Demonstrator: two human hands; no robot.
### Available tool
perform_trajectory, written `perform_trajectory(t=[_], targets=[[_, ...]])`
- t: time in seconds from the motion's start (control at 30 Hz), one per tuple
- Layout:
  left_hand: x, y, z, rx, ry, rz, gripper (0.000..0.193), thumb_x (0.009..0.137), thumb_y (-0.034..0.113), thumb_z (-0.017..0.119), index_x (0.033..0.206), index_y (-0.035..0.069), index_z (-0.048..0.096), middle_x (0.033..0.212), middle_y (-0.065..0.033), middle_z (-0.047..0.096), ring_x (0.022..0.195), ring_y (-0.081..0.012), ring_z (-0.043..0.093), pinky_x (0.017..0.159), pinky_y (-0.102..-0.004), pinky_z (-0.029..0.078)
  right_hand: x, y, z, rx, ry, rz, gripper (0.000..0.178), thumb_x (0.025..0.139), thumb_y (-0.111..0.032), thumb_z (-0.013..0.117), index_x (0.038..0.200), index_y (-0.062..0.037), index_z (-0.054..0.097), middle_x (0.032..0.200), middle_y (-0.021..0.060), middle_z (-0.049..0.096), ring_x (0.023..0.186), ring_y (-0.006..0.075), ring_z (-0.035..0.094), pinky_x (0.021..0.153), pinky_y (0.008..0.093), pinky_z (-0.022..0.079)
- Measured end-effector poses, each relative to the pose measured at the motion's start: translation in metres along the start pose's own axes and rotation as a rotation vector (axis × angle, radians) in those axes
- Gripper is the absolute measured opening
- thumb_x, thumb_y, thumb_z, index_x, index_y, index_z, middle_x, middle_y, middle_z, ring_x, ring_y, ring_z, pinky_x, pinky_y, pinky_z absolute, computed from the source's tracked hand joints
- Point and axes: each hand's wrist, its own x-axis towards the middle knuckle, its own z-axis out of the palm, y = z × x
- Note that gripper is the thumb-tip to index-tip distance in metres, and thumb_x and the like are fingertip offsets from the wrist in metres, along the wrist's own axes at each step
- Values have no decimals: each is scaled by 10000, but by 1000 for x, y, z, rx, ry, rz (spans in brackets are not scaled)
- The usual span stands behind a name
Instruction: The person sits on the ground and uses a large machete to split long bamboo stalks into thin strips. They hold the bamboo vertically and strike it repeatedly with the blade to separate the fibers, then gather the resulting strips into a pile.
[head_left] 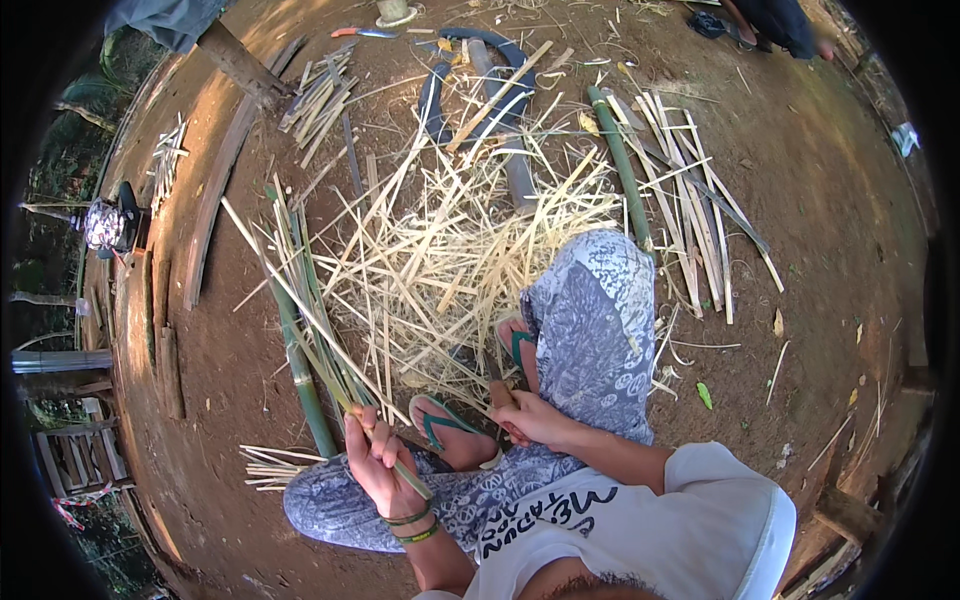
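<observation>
1. Seated on bare dirt ground [820,200], knees drawn up in grey patterned trousers [595,320], feet in green-strapped sandals [445,425].
2. Left hand [378,460] wrapped shut around a bundle of thin bamboo strips [300,300], gripped at the near end; strips fanning up and away to the left, mixed green and pale.
3. Two bands [412,525], green and dark, worn at the left wrist.
4. Right hand [530,418] closed over a wooden handle [500,392], held just above the sandalled feet; blade hidden, so kind of tool not clear.
5. Hands apart, the bundle to the left of the knees, the handle between them.
6. Heaped straight ahead, a thick pile of pale shavings and slivers [450,260], touching the feet.
7. Lying to the right of the pile, a long green bamboo pole [620,165] beside a spread of split slats [690,200].
8. Further off, a curved dark blade [435,100] and a grey tube [510,150] among the splinters.
9. At lower left, a small stack of short cut strips [270,465] on the ground, near the left knee.
10. Along the left edge, weathered planks [215,190] laid on the dirt.
11. At the top right, another person's legs [775,25], well apart from the work.
</observation>
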Motion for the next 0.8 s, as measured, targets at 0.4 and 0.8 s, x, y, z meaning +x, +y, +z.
perform_trajectory(t=[0.4, 0.8], targets=[[16, -34, 53, -476, -97, -463, 239, 1090, 177, 314, 1098, -20, 450, 884, -51, 439, 590, -78, 385, 432, -200, 305, 14, 35, 15, -164, -63, -109, 708, 886, -128, 642, 1478, 13, 280, 642, 27, 525, 478, 112, 487, 433, 261, 376], [0, -55, 54, 356, -82, -297, 164, 1065, 180, 415, 1098, 36, 486, 862, -16, 475, 539, -31, 350, 433, -174, 295, -19, -1, 12, 83, -111, -86, 363, 901, -157, 625, 1198, 0, 487, 668, 11, 521, 512, 108, 498, 458, 259, 392]])
